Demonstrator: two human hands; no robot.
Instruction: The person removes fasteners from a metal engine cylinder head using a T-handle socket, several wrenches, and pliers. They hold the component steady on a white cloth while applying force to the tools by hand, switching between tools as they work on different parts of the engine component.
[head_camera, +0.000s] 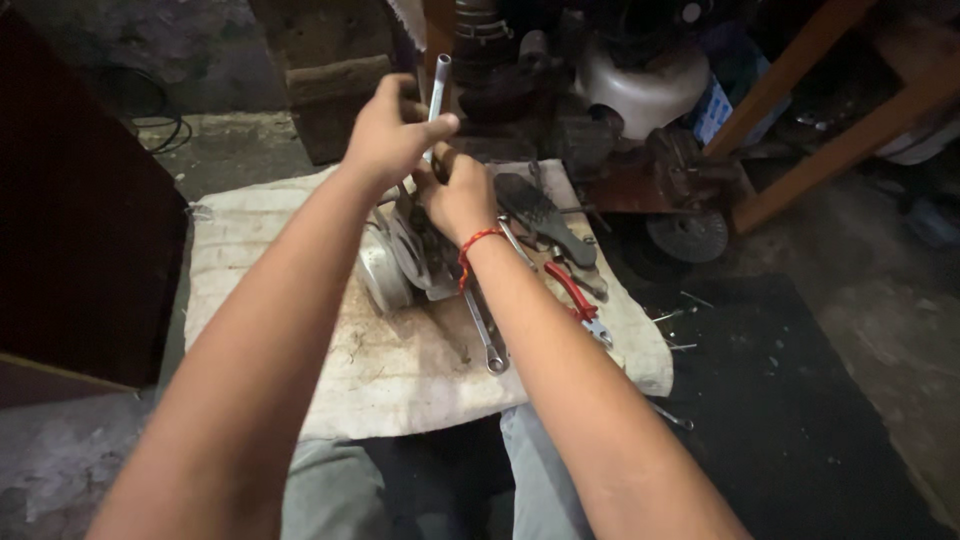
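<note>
Head view: left hand (392, 130) grips upright metal tube (439, 82).

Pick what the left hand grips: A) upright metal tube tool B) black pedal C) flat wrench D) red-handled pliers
A: the left hand wraps an upright metal tube tool above the engine part; the red-handled pliers and wrench lie on the cloth.

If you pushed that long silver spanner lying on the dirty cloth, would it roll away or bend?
The long silver metal spanner would probably not roll: it looks flat, so it should slide or just stop on the rough, stained white cloth. It likely stays stiff, being solid-looking metal. It may feel heavy for its thin shape, and possibly slippery if greasy, though that is hard to tell.
</note>
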